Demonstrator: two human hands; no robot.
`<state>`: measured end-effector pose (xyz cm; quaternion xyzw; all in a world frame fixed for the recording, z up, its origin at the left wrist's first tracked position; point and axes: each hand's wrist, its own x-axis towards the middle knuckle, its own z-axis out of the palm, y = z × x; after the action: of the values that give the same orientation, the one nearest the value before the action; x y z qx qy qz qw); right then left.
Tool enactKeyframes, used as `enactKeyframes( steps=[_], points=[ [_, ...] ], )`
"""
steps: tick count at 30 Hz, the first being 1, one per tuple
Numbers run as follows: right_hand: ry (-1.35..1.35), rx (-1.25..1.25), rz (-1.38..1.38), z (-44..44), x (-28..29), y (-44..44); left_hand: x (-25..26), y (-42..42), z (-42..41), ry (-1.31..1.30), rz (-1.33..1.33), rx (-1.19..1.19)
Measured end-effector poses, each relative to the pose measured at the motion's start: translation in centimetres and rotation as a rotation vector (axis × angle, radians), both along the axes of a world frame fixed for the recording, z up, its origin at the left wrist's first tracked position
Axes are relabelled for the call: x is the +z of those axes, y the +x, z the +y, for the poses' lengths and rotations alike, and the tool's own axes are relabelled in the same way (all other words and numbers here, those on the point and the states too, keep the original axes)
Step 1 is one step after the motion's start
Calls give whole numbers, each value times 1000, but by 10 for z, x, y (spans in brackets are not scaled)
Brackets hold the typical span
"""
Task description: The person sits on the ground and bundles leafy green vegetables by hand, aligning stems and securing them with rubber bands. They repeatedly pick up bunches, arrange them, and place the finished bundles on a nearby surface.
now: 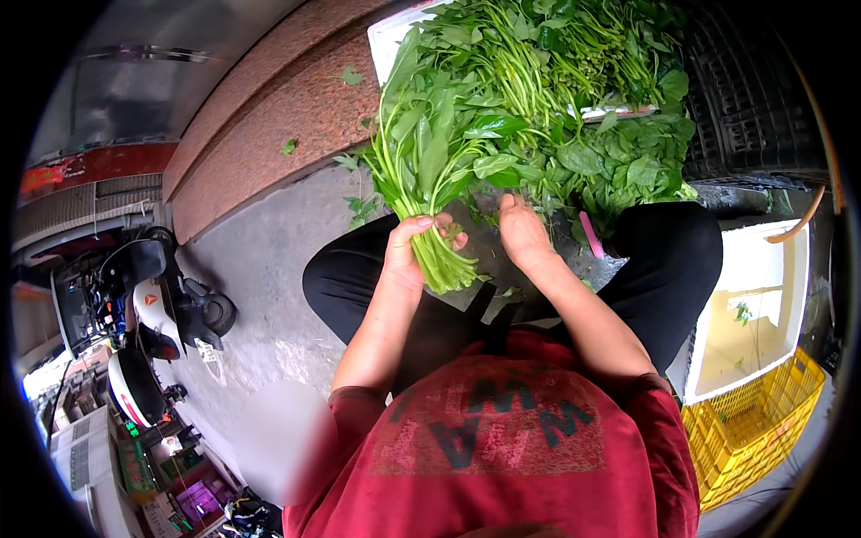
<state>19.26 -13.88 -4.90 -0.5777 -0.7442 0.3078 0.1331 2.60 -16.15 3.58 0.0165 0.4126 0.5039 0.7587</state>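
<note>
My left hand (403, 252) is closed around the pale stems of a bunch of leafy greens (434, 151), likely water spinach. The leaves point away from me and the stem ends towards my lap. Just right of the bunch is my right hand (525, 232), its fingers curled; whether a stem is pinched in them cannot be made out. Beyond both hands, a heap of long-stemmed greens (531, 74) covers a white foam box (393, 37). More broad leaves (622, 158) lie in front of that box, by my right knee.
A pink strip (591, 234) shows between my knees. On the right stand a black plastic crate (746, 101), a white foam box (746, 316) with leaf scraps and a yellow crate (753, 430). Leftward are a granite step (303, 114), concrete ground (269, 282) and parked scooters (158, 309).
</note>
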Motion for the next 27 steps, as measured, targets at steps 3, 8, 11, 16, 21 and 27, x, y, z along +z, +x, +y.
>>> enactKeyframes(
  steps=[3,8,11,16,21,27],
  points=[
    [-60,120,-179,-12,-17,7,18,-31,18,133,-114,-17],
    [-156,301,-56,-4,-23,11,60,-132,98,452,428,126],
    [-253,255,17,2,-14,3,53,-194,161,441,732,377],
    [-281,212,65,-5,-57,21,-15,-217,250,531,1182,449],
    [-462,141,38,4,-72,36,-184,-246,263,125,1622,11],
    [-522,-7,68,23,-81,38,-209,-220,257,-248,1851,-490]
  ],
)
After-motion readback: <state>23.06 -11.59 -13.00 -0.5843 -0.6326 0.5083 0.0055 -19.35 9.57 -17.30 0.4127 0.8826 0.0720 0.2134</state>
